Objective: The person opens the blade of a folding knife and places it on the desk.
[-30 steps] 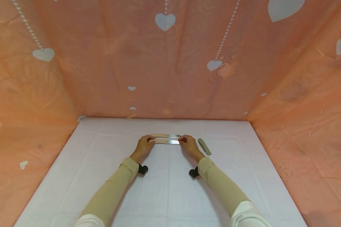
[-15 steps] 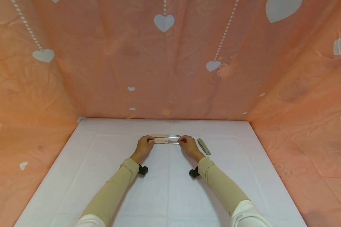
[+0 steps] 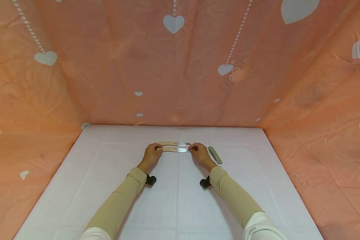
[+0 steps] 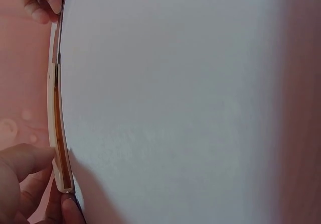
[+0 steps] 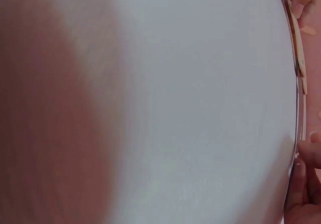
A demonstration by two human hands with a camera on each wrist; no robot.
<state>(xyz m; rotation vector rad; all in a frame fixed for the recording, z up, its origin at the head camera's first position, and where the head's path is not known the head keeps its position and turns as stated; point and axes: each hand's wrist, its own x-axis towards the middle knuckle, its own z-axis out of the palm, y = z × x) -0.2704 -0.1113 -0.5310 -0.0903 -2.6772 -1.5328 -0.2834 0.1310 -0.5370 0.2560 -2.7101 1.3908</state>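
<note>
Two unfolded folding knives lie parallel, blades to the right, in the head view. The nearer knife (image 3: 169, 150) has a beige handle with a slot along its edge, seen in the left wrist view on its handle (image 4: 59, 128). My left hand (image 3: 152, 154) pinches the end of that handle between thumb and fingers. My right hand (image 3: 199, 154) pinches the tip end of its blade, and the fingertips hide the tip. Just behind it lies the farther knife (image 3: 168, 143), also beige-handled, close to the fingertips of both hands. To the right of my right hand rests a folded green knife (image 3: 215, 155).
A white cloth (image 3: 180, 206) covers the table. Orange sheeting with pale hearts (image 3: 156, 66) rises at the back and both sides. Black camera mounts sit on the left wrist (image 3: 151, 180) and right wrist (image 3: 205, 182).
The nearer knife's blade tilts slightly, its shine dimming and then brightening again. Both hands keep their hold and stay nearly in place; the other knives lie still.
</note>
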